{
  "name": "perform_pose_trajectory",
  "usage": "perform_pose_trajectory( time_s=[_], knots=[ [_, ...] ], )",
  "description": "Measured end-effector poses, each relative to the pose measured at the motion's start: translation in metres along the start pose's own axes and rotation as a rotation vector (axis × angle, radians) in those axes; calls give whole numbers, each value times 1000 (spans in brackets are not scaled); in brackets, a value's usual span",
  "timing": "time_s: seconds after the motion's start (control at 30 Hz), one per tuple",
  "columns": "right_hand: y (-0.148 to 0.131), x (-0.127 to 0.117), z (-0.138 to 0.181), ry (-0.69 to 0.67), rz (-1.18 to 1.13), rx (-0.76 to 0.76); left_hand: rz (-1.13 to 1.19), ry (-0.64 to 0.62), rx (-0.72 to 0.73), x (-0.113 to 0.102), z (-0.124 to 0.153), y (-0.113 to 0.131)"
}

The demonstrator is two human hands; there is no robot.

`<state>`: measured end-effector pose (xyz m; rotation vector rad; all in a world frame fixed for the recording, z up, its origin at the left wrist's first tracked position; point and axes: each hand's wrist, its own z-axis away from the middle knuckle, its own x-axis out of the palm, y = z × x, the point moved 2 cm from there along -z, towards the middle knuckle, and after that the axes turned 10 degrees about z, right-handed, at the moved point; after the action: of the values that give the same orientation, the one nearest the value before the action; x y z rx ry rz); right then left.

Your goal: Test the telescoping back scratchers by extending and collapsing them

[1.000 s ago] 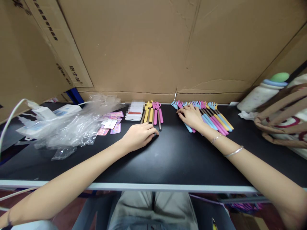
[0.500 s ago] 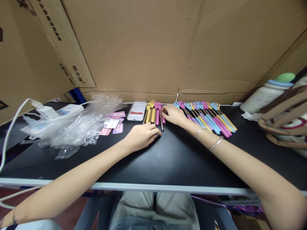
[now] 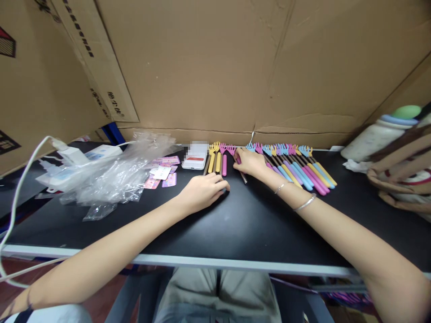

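Small hand-shaped back scratchers with coloured handles lie on a black table [image 3: 256,224]. A small group of yellow and pink ones [image 3: 217,160] lies beside a phone. A long row of scratchers [image 3: 299,168] in blue, pink, yellow and purple lies to the right. My right hand [image 3: 252,163] is closed on a pink scratcher [image 3: 232,150] between the two sets; its metal end [image 3: 243,178] sticks out at a slant below the hand. My left hand [image 3: 203,192] rests on the table just below the small group, fingers curled together, with nothing visible in them.
A phone [image 3: 194,160] lies left of the small group, with small printed cards [image 3: 163,173] and crumpled clear plastic bags [image 3: 111,176] further left. A white charger and cable [image 3: 72,155] sit at far left. Cardboard walls stand behind. A bottle [image 3: 377,133] and a bag [image 3: 402,172] occupy the right.
My right hand moved left from the long row to the small group, closed on a pink scratcher and pulled it slantwise to the right. The left hand barely moved.
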<state>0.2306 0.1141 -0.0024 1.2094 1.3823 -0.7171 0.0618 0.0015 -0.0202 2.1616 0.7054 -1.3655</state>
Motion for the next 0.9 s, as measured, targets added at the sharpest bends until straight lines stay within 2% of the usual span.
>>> perform_pose_trajectory(
  time_s=[0.23,0.4,0.57,0.63,0.73,0.83,0.9],
  knots=[
    [28,8,-4,-86,-61,92,6,3,-22,0,0,-3],
    [35,6,-1,-48,-160,58,5,-12,-28,-1,1,-2],
    [42,-8,5,-26,-326,18,-7,3,-48,-2,1,-1],
    [44,-13,15,-34,-506,-39,-9,33,-18,-3,0,-1],
    [45,-18,39,7,-711,-206,-11,134,75,-6,-1,0],
    [43,-16,66,155,-614,-306,-36,250,178,-10,-2,4],
    [39,-13,79,205,-520,-335,-70,304,215,-11,-2,6]
  ],
)
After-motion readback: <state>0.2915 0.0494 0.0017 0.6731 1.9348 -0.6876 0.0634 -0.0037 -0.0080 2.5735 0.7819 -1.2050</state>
